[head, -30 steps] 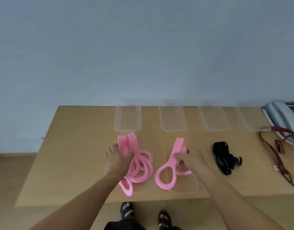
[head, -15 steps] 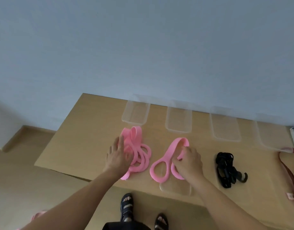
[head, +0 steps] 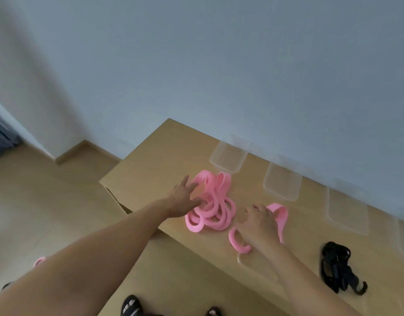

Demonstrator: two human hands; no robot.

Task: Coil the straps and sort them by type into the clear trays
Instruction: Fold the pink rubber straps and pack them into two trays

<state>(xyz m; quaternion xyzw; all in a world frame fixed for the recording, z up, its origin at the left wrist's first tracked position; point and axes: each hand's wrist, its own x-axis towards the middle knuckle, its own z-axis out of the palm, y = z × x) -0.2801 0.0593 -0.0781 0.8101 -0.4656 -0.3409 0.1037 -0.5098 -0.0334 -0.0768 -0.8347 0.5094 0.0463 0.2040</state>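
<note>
We look down on a wooden table [head: 150,160] that stands against a pale blue-grey wall [head: 242,65], with wooden floor [head: 36,213] to its left. Nearest to us, two sandalled feet [head: 131,305] show under the near edge. A pink scrap [head: 39,261] lies on the floor, partly hidden behind our left forearm.

By the near edge, towards the right, a black strap [head: 335,267] lies in a loose bundle with a hook at its near end. Left of it the faint rim of a near tray [head: 239,258] shows beside our right wrist.

Our right hand [head: 259,224] lies palm down on a pink strap [head: 280,213], the fingers a little spread and laid flat over it. One loop curls out towards the near edge and another rises on the far side of the hand.

Our left hand [head: 185,198] reaches in nearer the left end of the table. Its fingers are spread wide, and the fingertips touch a pink tangle [head: 212,213] of overlapping loops that rests on the surface, apart from the other strap.

Beyond both, a row of clear trays [head: 282,182] runs along the far edge, just in front of the wall. The leftmost sits just beyond the tangle.
</note>
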